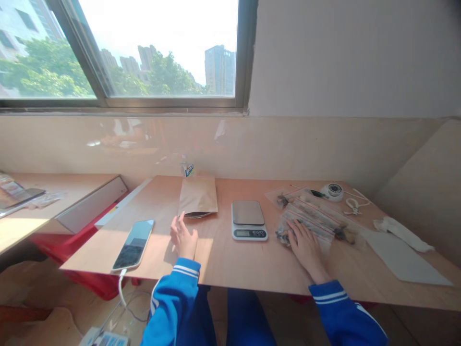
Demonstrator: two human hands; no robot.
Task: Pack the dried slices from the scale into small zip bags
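Note:
My left hand (184,239) hovers at or just above the table, fingers apart and holding nothing, by the mouth of a brown paper bag (198,194). The bag lies flat with its slightly gaping mouth towards me; whether a fingertip touches it I cannot tell. My right hand (304,244) rests with its fingers stretched out over a clear zip bag (284,235) that has dark pieces inside. Between my hands stands a white digital scale (248,221) with a bare metal plate. More clear zip bags (313,211) with brownish contents overlap beyond my right hand.
A phone (134,245) with a white cable lies at the left. Behind the paper bag stands a clear bottle (187,168). At the right are a round white device (334,191), its coiled cord (353,206), a white cloth-like bundle (403,233) and a pale sheet (405,259).

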